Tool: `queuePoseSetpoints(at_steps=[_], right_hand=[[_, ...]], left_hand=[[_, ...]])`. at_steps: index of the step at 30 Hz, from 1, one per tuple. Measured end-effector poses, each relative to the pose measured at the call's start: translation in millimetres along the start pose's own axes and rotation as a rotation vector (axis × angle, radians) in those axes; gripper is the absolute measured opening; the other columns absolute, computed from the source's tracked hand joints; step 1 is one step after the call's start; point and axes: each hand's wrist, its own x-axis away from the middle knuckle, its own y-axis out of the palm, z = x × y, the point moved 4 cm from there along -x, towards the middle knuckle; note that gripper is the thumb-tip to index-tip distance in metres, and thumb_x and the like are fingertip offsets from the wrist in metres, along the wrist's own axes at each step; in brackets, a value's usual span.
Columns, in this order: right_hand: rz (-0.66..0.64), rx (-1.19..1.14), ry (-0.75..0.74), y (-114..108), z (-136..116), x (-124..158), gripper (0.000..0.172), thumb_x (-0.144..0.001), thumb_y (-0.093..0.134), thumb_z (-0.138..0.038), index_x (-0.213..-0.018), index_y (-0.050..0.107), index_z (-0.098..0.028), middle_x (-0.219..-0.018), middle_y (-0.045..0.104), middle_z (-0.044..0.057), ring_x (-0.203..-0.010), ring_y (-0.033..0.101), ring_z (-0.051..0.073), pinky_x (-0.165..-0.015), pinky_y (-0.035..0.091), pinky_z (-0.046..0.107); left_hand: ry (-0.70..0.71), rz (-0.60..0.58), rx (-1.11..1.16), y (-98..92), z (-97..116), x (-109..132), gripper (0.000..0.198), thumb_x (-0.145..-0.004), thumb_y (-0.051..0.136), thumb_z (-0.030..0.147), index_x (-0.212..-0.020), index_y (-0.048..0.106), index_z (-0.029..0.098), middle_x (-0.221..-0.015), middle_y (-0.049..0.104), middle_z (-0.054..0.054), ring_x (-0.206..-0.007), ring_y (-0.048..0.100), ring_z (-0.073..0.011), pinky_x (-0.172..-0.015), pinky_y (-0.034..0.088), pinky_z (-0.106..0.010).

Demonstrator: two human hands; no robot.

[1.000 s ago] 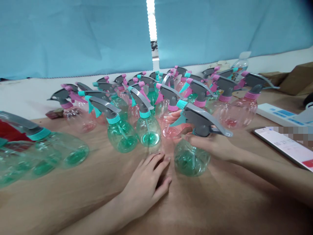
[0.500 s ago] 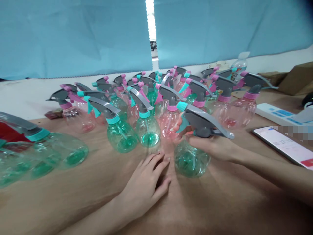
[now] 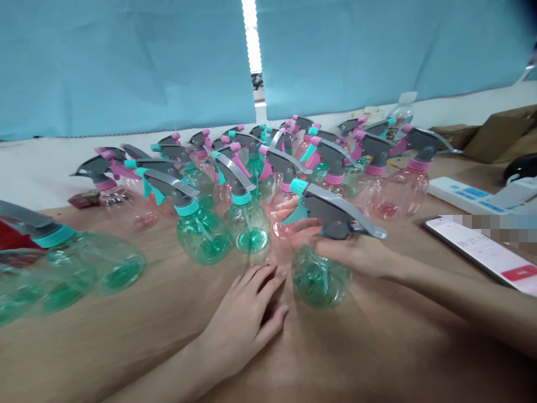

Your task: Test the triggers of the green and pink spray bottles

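Observation:
A green spray bottle (image 3: 321, 277) with a grey and turquoise trigger head stands upright on the table in front of me. My right hand (image 3: 348, 249) is around its neck, below the grey head. The thumb side lies across the front of the neck, and the fingers reach out to the left past the turquoise trigger (image 3: 297, 212). Left of this bottle, my left hand (image 3: 245, 310) lies on the tabletop, fingers stretched out and holding nothing. Its fingertips are close to the bottle but apart from it. Beyond the left hand stands another green spray bottle (image 3: 249, 226).
Many pink spray bottles (image 3: 388, 196) and green ones crowd the table's back. More green bottles (image 3: 121, 263) stand at left. On the right are a phone (image 3: 474, 240), a white box-like item (image 3: 461, 193) and brown cardboard (image 3: 499, 134). A clear bottle (image 3: 405, 112) stands behind.
My right fingers have straightened out to the left, and the trigger has swung outward from the neck. The left hand rests as before. The whole view has shifted slightly.

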Motion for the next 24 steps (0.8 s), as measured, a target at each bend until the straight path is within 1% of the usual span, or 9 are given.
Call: queuePoseSetpoints(at_steps=[1, 3, 6, 10, 14, 17, 19, 22, 24], right_hand=[[0.006, 0.012, -0.008, 0.2, 1.0, -0.1, 0.045, -0.068, 0.050, -0.009, -0.107, 0.063, -0.027, -0.115, 0.065, 0.002, -0.087, 0.065, 0.018, -0.072, 0.055, 0.030], [0.017, 0.031, -0.017, 0.5, 1.9, 0.0, 0.046, -0.068, 0.050, -0.010, -0.109, 0.063, -0.026, -0.119, 0.064, 0.002, -0.086, 0.066, 0.018, -0.070, 0.055, 0.030], [0.031, 0.032, -0.029, 0.6, 0.6, 0.6, 0.046, -0.068, 0.050, -0.011, -0.110, 0.063, -0.025, -0.119, 0.064, 0.003, -0.086, 0.066, 0.018, -0.072, 0.055, 0.031], [0.055, 0.018, -0.033, 0.6, -0.6, 0.7, 0.053, -0.069, 0.051, -0.008, -0.118, 0.059, -0.027, -0.118, 0.065, 0.002, -0.085, 0.067, 0.018, -0.074, 0.056, 0.032], [0.076, 0.040, -0.034, 0.9, -2.1, 0.8, 0.050, -0.071, 0.052, -0.009, -0.117, 0.059, -0.026, -0.119, 0.065, 0.002, -0.081, 0.066, 0.017, -0.073, 0.055, 0.032], [0.075, 0.045, -0.004, 1.1, -0.6, 1.8, 0.049, -0.071, 0.051, -0.009, -0.117, 0.058, -0.025, -0.116, 0.066, 0.002, -0.073, 0.064, 0.016, -0.067, 0.054, 0.031], [0.073, 0.043, 0.014, 1.2, 2.2, 2.6, 0.050, -0.070, 0.051, -0.009, -0.118, 0.057, -0.025, -0.110, 0.067, 0.002, -0.070, 0.062, 0.016, -0.064, 0.053, 0.031], [0.069, 0.051, 0.038, 1.6, 7.1, 3.4, 0.051, -0.070, 0.051, -0.009, -0.118, 0.057, -0.026, -0.101, 0.067, 0.001, -0.065, 0.059, 0.015, -0.063, 0.052, 0.031], [0.069, 0.055, 0.043, 1.9, 8.2, 3.3, 0.051, -0.070, 0.050, -0.010, -0.118, 0.057, -0.026, -0.098, 0.067, 0.000, -0.062, 0.058, 0.014, -0.060, 0.050, 0.030]], left_hand=[[0.002, 0.004, 0.001, 0.0, -0.1, 0.0, 0.040, -0.094, 0.050, 0.029, -0.132, 0.050, 0.019, -0.135, 0.051, -0.011, -0.126, 0.045, -0.0294, -0.100, 0.043, -0.048], [0.006, 0.004, -0.001, 0.1, -0.2, -0.1, 0.039, -0.094, 0.050, 0.029, -0.132, 0.050, 0.019, -0.135, 0.051, -0.011, -0.126, 0.045, -0.0293, -0.100, 0.042, -0.047], [0.008, -0.009, -0.012, 0.1, 0.4, 0.0, 0.039, -0.095, 0.049, 0.029, -0.132, 0.049, 0.017, -0.137, 0.050, -0.012, -0.128, 0.042, -0.0291, -0.102, 0.040, -0.048], [0.002, -0.019, -0.017, -0.4, 1.1, -0.5, 0.039, -0.095, 0.049, 0.030, -0.132, 0.049, 0.017, -0.136, 0.050, -0.013, -0.127, 0.043, -0.0293, -0.102, 0.040, -0.048], [0.005, -0.007, -0.018, -0.4, 1.3, -1.1, 0.039, -0.095, 0.049, 0.030, -0.132, 0.049, 0.017, -0.137, 0.050, -0.012, -0.128, 0.043, -0.0296, -0.101, 0.041, -0.049], [0.003, -0.004, -0.012, -0.3, 1.2, -1.0, 0.039, -0.094, 0.049, 0.030, -0.131, 0.050, 0.018, -0.137, 0.050, -0.012, -0.128, 0.043, -0.0302, -0.101, 0.041, -0.050], [-0.001, -0.012, -0.007, -0.1, 1.2, -0.9, 0.039, -0.094, 0.050, 0.030, -0.131, 0.050, 0.017, -0.137, 0.050, -0.013, -0.129, 0.042, -0.0303, -0.101, 0.041, -0.050], [-0.005, -0.021, -0.007, 0.0, 1.2, -0.9, 0.040, -0.094, 0.050, 0.028, -0.131, 0.050, 0.016, -0.137, 0.050, -0.013, -0.129, 0.043, -0.0305, -0.102, 0.040, -0.050], [-0.006, -0.013, -0.006, -0.2, 1.1, -0.7, 0.039, -0.093, 0.050, 0.028, -0.131, 0.051, 0.017, -0.136, 0.051, -0.013, -0.128, 0.043, -0.0305, -0.102, 0.040, -0.050]])
